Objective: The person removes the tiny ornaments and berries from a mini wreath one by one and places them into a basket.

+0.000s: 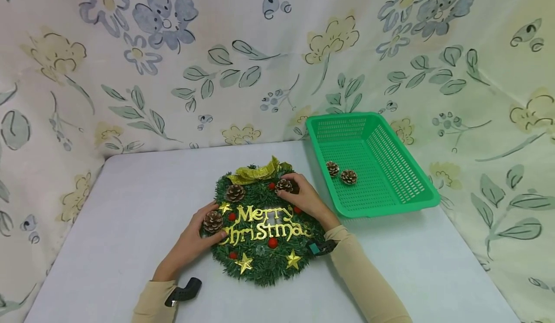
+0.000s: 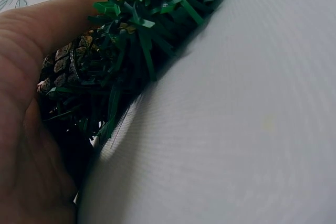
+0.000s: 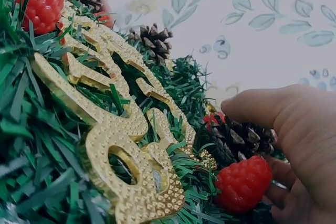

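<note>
A green Christmas wreath (image 1: 264,275) lies on the table, with gold "Merry Christmas" lettering (image 1: 266,231), gold stars, red berries (image 1: 272,243) and a gold ribbon bow (image 1: 256,173) at its top. My left hand (image 1: 191,241) grips the wreath's left edge, thumb on the front, around a pine cone (image 1: 213,221). Another pine cone (image 1: 235,193) sits at the upper left. With thumb and fingers, my right hand (image 1: 307,199) holds a pine cone (image 1: 284,186) against the upper right; the right wrist view shows this cone (image 3: 241,139) beside a red berry (image 3: 244,183).
A green plastic basket (image 1: 416,202) stands to the right of the wreath. Inside it, near its left wall, lie two pine cones (image 1: 349,177). A white cloth covers the table (image 1: 117,217), and a floral curtain (image 1: 243,106) hangs behind and at the sides.
</note>
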The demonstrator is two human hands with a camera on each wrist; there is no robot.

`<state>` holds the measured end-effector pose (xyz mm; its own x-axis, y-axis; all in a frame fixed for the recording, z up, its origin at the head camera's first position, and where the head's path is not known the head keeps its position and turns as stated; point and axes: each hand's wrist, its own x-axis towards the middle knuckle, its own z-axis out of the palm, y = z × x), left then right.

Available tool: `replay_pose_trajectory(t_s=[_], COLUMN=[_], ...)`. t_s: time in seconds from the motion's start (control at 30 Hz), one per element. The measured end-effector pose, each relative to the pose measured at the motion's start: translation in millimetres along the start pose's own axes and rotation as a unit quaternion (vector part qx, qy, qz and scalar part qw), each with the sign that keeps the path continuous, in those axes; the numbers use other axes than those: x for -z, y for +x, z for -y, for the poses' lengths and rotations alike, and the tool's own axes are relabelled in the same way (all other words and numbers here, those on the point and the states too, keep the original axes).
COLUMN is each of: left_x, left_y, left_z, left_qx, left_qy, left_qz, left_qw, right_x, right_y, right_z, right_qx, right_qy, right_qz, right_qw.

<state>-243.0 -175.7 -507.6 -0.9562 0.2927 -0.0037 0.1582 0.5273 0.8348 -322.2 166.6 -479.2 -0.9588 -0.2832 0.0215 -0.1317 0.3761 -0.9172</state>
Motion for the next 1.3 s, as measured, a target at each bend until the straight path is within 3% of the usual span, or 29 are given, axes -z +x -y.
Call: replay_pose_trajectory(t_s=[0.53,1.3], left_x=[0.8,0.8], left_y=[0.5,0.3], left_z=[-3.4,-2.1], left_qx=[0.001,0.003], left_qy=[0.002,0.004], left_qz=[0.0,0.002], left_qw=[1.0,1.0], right_x=[1.1,0.9], right_y=[0.4,-1.3], right_z=[-0.4,0.2], right_qx=[-0.021,-0.014], right_qy=[-0.005,-0.015], right_qz=[-0.005,-0.007], right_qw=[0.9998,0.9998])
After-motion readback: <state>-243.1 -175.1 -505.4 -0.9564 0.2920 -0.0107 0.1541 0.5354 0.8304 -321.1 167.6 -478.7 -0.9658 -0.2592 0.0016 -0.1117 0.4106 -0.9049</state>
